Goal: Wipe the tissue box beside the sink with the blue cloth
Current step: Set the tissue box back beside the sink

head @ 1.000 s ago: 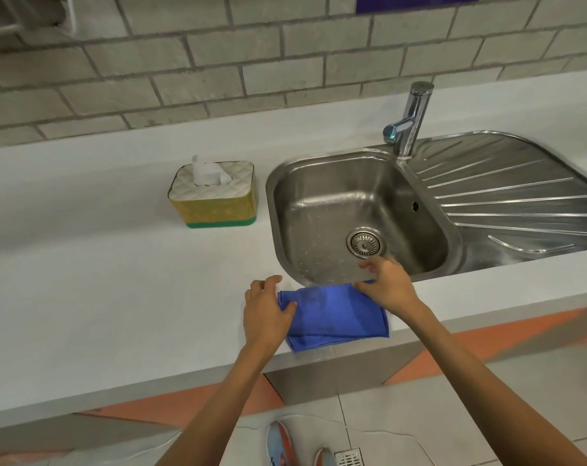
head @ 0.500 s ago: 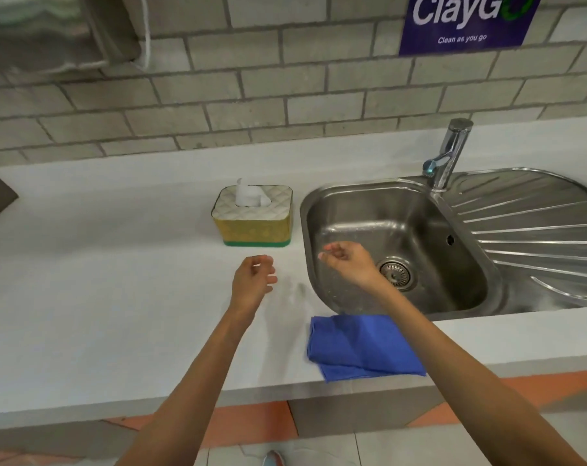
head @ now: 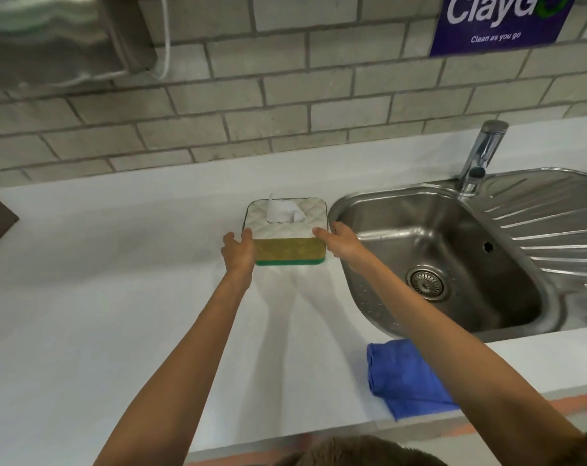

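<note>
White counter (head: 117,297) by sink (head: 554,317): left hand (head: 239,251) and right hand (head: 344,242) clasp tissue box (head: 287,230) sides; blue cloth (head: 404,376) unheld at front edge. Likely repositioning; next, fetch cloth.

The square tissue box (head: 287,230) has a quilted cream fabric-like top, a matt mustard side and a green base band, with soft white paper at its slot. At 3 o'clock from it, the polished steel sink (head: 446,264) shines. The folded blue cloth (head: 403,378) looks soft and matt on the smooth white countertop (head: 100,297).
</note>
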Demonstrator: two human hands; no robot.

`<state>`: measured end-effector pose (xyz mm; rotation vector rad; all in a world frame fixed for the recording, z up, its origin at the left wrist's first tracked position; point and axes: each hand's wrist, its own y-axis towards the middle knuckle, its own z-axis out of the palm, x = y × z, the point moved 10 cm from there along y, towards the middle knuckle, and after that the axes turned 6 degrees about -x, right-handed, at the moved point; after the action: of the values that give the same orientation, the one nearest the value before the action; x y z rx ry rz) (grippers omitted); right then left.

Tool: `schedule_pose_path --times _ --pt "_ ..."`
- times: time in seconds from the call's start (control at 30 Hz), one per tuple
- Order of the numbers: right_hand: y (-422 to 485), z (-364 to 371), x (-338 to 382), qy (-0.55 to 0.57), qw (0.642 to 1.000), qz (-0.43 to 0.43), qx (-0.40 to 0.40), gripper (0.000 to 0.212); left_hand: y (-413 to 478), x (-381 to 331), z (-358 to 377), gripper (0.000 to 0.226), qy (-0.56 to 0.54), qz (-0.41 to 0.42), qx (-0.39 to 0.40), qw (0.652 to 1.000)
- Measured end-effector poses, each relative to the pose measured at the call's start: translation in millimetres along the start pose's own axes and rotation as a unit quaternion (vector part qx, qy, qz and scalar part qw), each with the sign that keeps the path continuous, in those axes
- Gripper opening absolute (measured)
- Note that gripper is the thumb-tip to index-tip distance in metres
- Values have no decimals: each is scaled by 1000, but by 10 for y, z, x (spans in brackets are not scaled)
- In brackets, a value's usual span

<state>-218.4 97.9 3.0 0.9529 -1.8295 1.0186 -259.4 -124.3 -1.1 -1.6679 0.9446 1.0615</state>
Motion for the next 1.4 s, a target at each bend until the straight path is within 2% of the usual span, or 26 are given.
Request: schedule_pose_path --times 0.13,0.3,0.57,0.9,1.4 --pt "112 84 -51 23 999 9 -47 48 181 56 86 60 14 -14 36 999" --pt "275 148 9 35 996 -1 -77 38 345 21 176 46 17 8 71 997" --pt "789 358 342 45 997 -11 -56 35 866 -195 231 48 12 16 66 998" --pt "1457 423 599 6 998 -19 -53 43 1440 -441 567 50 2 28 87 996" --pt "1718 454 577 -32 997 -22 -64 52 1632 -434 664 49 -9 22 77 997"
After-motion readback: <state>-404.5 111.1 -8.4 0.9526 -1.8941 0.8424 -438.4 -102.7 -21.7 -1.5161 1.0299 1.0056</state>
